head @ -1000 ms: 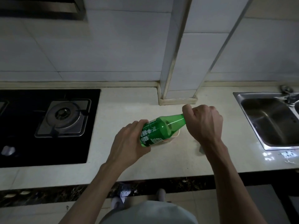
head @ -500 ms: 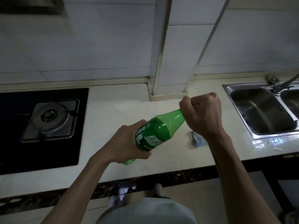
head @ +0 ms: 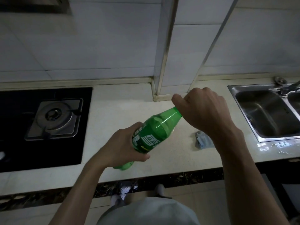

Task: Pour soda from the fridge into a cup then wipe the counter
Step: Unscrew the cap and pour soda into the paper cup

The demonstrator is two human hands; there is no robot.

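Soda bottle (head: 155, 132) is up in the air over the desk (head: 123, 101), tilted with its neck toward the wall. Your left hand (head: 120, 146) wraps around the labelled body, and your right hand (head: 203, 109) is curled over the top, hiding the cap. A crumpled cloth (head: 203, 141) lies on the desk near the sink (head: 263, 114).

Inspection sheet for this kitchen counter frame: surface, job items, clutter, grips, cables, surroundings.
Surface: pale counter, shiny patches in front of the sink.
Job's things: green soda bottle, tilted, held above the counter; crumpled cloth lying on the counter by the right forearm; cup not made out.
Clutter: nothing seen.
Grips: left hand wraps the bottle's body; right hand closed over its cap end.
Cables: nothing seen.
Surroundings: gas stove left; steel sink and faucet right; tiled wall behind.
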